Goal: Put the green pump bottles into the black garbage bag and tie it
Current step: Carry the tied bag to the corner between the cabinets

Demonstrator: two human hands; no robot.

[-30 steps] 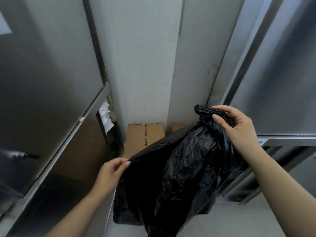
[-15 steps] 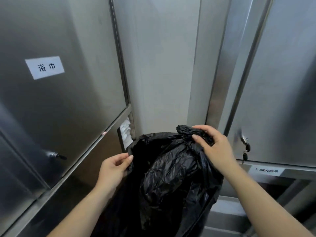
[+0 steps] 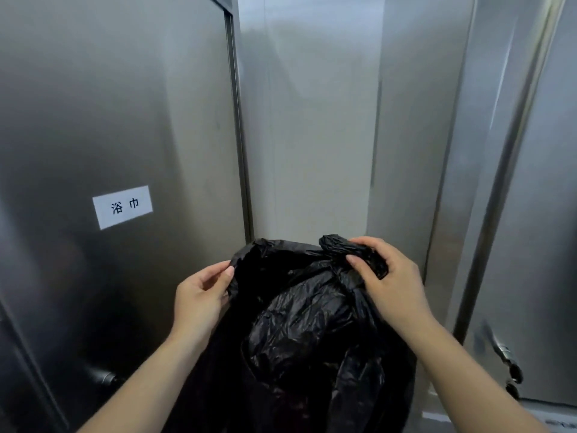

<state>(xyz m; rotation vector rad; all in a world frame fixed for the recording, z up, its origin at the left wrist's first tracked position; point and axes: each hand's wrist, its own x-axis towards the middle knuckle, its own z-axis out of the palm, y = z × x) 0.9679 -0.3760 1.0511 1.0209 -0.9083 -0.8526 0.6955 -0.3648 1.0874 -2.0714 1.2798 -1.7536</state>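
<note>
Left hand [image 3: 199,295], lower centre, pinches rim of crinkled black plastic garbage bag [image 3: 299,332]. Right hand [image 3: 390,282] grips bunched opposite rim. Bag mouth held open, untied. No green pump bottles visible; contents too dark to tell. Steel cabinet door [image 3: 93,120] with white paper label [image 3: 122,207] at left.

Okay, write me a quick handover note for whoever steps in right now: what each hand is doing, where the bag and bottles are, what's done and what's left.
Left hand: pinching the near-left rim of the crinkled black plastic garbage bag between thumb and fingers.
Right hand: closed on a bunched-up section of the bag's far-right rim.
Bag: held up in front of the stainless steel cabinet door with the white paper label; its mouth is open, not tied.
Green pump bottles: none visible; the bag's interior is too dark to tell whether they are inside.
Left: check for the bottles, gather the rim, tie it.
</note>
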